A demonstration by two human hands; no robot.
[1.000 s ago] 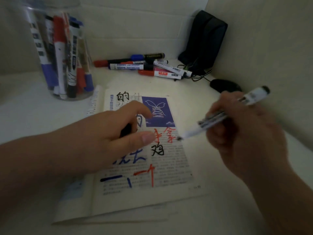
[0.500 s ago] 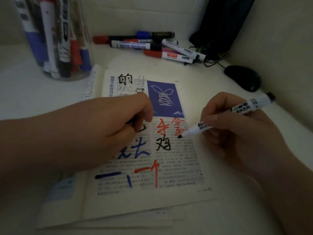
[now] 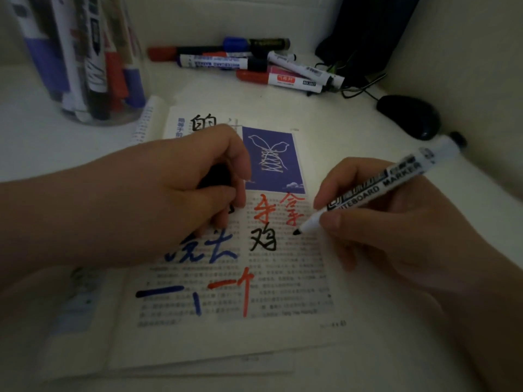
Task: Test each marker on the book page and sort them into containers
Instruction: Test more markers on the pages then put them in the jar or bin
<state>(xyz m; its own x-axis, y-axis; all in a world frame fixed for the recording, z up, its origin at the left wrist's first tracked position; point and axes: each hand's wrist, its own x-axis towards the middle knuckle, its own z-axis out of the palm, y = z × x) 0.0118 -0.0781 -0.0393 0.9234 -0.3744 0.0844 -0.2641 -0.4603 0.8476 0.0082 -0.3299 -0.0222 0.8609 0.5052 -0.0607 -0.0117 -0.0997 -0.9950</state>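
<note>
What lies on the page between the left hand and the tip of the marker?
Head view: between the left hand and the marker lie red handwritten characters on the book page, a black character just below.

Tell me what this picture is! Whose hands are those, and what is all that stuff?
There is no machine here, just a person. A camera on their head looks down, so you see their two hands as they do. The right hand holds a white whiteboard marker with a black tip, its tip right at the open printed book page, which already has red, blue and black scribbles. The left hand curls round a small black piece, likely the marker's cap. Behind stand a clear jar of markers, a loose pile of markers and a black computer mouse, all on a white table.
</note>
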